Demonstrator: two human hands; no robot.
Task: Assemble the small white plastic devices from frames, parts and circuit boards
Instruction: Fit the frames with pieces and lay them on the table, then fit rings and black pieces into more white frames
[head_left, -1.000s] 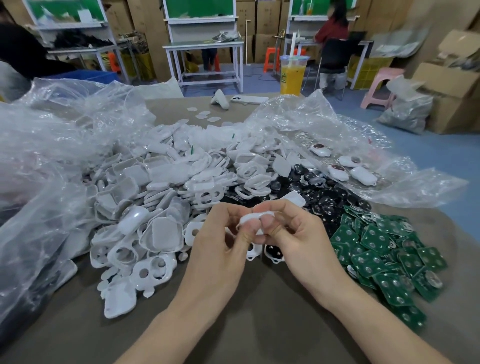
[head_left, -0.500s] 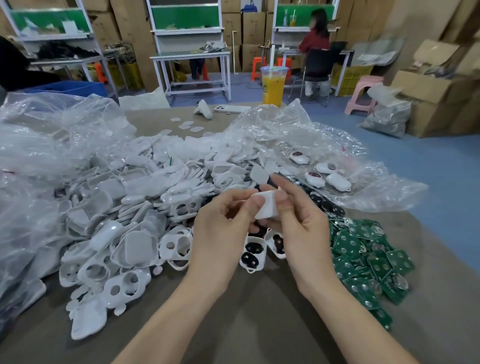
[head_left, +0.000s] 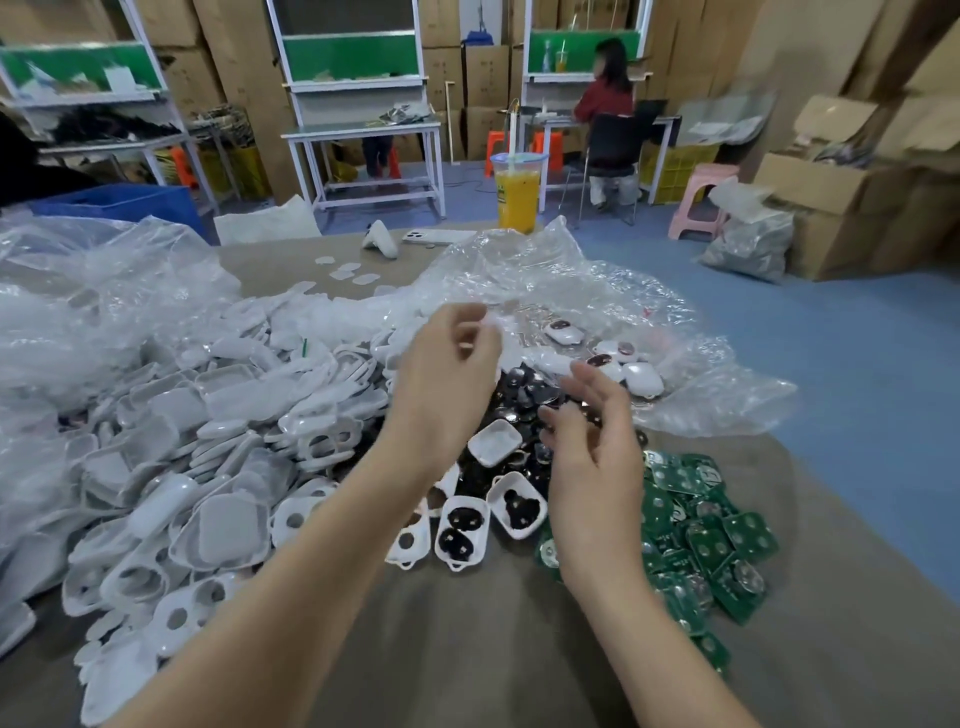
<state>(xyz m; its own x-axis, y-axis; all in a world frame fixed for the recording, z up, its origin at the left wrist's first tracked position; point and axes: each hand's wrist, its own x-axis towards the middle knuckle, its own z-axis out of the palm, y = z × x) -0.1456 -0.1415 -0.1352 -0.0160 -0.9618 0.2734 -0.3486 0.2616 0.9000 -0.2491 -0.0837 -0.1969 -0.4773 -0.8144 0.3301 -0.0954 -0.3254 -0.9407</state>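
The left hand (head_left: 447, 379) hangs raised over the piles with its fingers curled inward. A blurred small white plastic piece (head_left: 491, 325) shows at its fingertips; I cannot tell whether they pinch it. The right hand (head_left: 592, 447) hovers lower, fingers spread wide and loose, holding nothing, above a heap of glossy black round parts (head_left: 519, 395). To the left lies a mound of matte white plastic frames and shells (head_left: 208, 415), rounded-square, some with round holes. White frames filled with black parts (head_left: 462, 525) sit on the grey-brown felt-like table (head_left: 467, 649) near the wrists. Flat green circuit boards (head_left: 696, 525) with silver discs are heaped at right, their white print too small to read. Smooth finished white devices (head_left: 641, 376) rest on crinkled clear plastic film (head_left: 701, 395).
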